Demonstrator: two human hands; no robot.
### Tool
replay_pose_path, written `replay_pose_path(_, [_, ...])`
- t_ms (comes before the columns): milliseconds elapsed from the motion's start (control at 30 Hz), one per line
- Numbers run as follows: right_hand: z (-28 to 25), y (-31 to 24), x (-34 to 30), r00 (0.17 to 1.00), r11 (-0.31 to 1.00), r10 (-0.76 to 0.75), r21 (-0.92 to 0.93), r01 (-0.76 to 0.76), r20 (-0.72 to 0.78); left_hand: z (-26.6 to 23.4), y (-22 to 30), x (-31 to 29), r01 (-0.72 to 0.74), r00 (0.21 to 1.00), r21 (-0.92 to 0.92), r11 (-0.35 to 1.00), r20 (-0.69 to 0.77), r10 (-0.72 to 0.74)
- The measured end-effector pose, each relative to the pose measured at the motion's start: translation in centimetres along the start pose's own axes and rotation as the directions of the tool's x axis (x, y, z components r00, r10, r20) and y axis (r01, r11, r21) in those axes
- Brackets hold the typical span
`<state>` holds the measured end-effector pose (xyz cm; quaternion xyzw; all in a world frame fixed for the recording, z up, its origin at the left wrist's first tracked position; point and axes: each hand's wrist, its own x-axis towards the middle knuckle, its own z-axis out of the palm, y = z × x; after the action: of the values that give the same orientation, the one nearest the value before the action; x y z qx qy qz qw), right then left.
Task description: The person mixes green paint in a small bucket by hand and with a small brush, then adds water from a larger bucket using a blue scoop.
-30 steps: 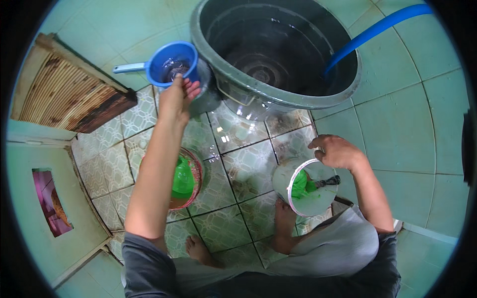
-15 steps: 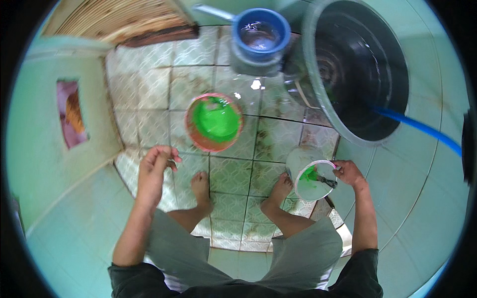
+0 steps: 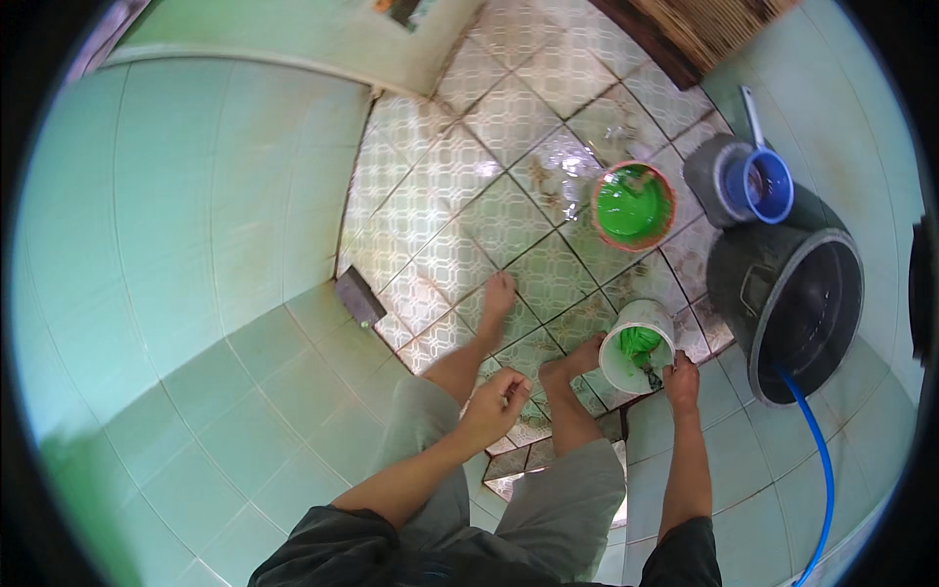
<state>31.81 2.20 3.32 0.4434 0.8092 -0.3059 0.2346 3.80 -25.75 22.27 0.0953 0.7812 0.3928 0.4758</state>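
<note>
My right hand [image 3: 682, 380] is closed on the near right rim of a white bucket [image 3: 641, 311], beside my right foot. Inside the bucket lies bright green stuff [image 3: 641, 342], with a dark handle-like piece by my fingers; I cannot make out its kind. Above my lap, my left hand [image 3: 492, 406] has its fingers curled in, and nothing shows in them. Farther off, a reddish round basin [image 3: 634, 245] on the floor holds glossy bright green liquid [image 3: 626, 210].
A large dark tub [image 3: 734, 279] stands at the right, with a blue hose [image 3: 817, 445] running into it. Behind it, a blue dipper [image 3: 773, 201] rests on a grey pail [image 3: 709, 176]. A dark block [image 3: 359, 296] lies by the left wall. The floor tiles [image 3: 577, 166] look wet.
The view has swung left, so the basin and tub appear farther right. My left hand has come in over my lap, its fingers more curled. My right hand keeps hold of the bucket rim.
</note>
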Motion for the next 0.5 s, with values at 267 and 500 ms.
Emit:
replay_pose_path(267, [5.5, -17.0, 2.5, 0.969, 0.969, -0.245, 0.034, 0.244, 0.037, 0.8, -8.4, -3.2, -0.077, 0.902, -0.047, 0.996, -0.429, 0.049])
replay_pose_path(500, [17.0, -33.8, 3.0, 0.886, 0.922, -0.386, 0.119, 0.367, 0.258, -0.7, -9.9, -4.2, -0.103, 0.841, -0.137, 0.985, -0.54, 0.012])
